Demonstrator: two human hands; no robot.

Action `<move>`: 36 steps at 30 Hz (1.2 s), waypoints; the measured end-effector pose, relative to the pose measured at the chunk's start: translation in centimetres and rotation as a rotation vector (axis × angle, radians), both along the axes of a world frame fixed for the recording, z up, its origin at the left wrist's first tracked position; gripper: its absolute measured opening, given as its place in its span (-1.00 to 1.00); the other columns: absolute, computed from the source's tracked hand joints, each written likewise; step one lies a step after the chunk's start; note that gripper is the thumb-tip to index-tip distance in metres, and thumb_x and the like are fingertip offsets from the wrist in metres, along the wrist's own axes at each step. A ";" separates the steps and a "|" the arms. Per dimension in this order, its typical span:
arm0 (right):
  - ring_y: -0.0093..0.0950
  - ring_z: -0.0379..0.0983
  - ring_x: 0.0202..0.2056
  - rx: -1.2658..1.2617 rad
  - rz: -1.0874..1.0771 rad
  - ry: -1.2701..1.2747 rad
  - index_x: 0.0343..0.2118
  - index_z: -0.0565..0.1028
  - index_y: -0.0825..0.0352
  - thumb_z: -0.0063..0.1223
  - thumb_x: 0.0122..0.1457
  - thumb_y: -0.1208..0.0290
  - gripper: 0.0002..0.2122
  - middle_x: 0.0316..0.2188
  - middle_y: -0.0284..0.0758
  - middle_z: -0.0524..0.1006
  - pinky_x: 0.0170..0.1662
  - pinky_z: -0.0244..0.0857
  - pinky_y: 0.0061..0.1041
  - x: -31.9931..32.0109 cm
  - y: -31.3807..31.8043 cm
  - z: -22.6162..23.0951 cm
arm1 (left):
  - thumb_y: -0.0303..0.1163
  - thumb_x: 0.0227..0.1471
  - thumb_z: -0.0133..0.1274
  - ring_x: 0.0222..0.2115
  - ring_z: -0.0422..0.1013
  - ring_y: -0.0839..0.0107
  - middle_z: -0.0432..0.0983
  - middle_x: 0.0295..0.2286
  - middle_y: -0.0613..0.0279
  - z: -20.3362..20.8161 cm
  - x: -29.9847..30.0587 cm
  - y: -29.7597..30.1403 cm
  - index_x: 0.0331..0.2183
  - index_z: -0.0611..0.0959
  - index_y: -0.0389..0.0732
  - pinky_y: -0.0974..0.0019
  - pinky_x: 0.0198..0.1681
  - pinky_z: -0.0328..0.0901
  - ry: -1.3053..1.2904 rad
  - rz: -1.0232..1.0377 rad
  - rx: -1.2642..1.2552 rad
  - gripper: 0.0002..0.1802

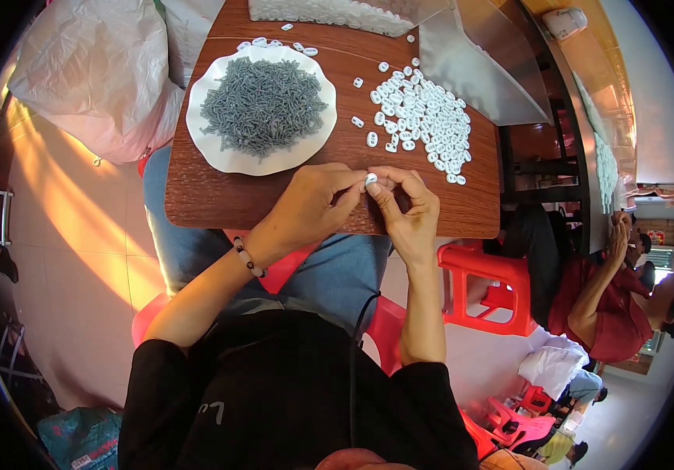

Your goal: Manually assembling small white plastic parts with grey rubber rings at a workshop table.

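Over the near edge of the brown wooden table, my two hands meet fingertip to fingertip. My right hand pinches a small white oval piece with dark holes between thumb and finger. The fingers of my left hand are pinched against the piece's left side; whatever they hold is too small to make out. Just beyond my left hand stands a white wavy-rimmed plate, heaped with small grey screw-like pieces. A loose pile of similar white pieces lies beyond my right hand.
Several white pieces lie behind the plate. A clear-walled bin stands at the back right, near more white pieces. Big plastic bags sit at the left. A red stool and another person are on the right.
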State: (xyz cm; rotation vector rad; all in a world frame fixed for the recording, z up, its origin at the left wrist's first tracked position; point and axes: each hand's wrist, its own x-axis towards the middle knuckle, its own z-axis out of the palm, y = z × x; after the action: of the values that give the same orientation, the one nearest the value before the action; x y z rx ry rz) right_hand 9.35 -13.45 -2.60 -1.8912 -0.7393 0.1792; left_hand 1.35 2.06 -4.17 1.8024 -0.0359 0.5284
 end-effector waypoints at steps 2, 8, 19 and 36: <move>-0.66 0.43 -0.31 0.000 0.004 0.005 -0.23 0.57 0.43 0.22 0.07 0.58 -0.82 -0.41 -0.40 0.52 -0.20 0.28 -0.69 0.1 -0.1 -0.1 | -0.58 -0.02 0.01 -0.57 0.42 0.13 0.46 -0.56 -0.05 -0.2 0.0 -0.1 -0.31 0.62 -0.39 0.24 -0.50 0.27 0.005 -0.002 -0.004 -0.82; -0.62 0.40 -0.38 -0.043 -0.051 -0.112 -0.35 0.59 0.39 0.24 0.02 0.59 -0.89 -0.44 -0.37 0.55 -0.25 0.27 -0.64 0.3 0.1 0.6 | -0.62 -0.06 -0.02 -0.50 0.45 0.09 0.49 -0.50 -0.07 -0.2 0.1 -0.1 -0.25 0.60 -0.43 0.23 -0.43 0.32 0.007 0.048 0.013 -0.74; -0.39 0.34 -0.41 -0.244 -0.082 -0.437 -0.44 0.61 0.32 0.28 -0.09 0.55 -0.89 -0.52 -0.33 0.55 -0.28 0.21 -0.46 0.4 0.5 0.5 | -0.64 -0.11 -0.02 -0.45 0.45 0.04 0.49 -0.45 -0.09 -0.5 0.0 -0.1 -0.23 0.58 -0.45 0.20 -0.38 0.34 0.024 0.077 0.042 -0.70; -0.34 0.35 -0.41 -0.436 -0.031 -0.595 -0.48 0.56 0.31 0.23 -0.11 0.57 -0.90 -0.51 -0.33 0.54 -0.28 0.24 -0.42 -0.4 0.5 1.6 | -0.55 -0.13 0.07 -0.51 0.43 0.11 0.44 -0.52 0.02 -0.8 0.0 -0.5 -0.26 0.60 -0.41 0.18 -0.43 0.33 0.015 0.130 0.086 -0.71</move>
State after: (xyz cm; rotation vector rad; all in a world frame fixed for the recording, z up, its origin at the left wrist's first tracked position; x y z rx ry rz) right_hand 8.96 -12.90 -1.00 -2.4052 -1.1340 -0.2807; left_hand 1.30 1.53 -4.96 1.9017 0.0701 0.6131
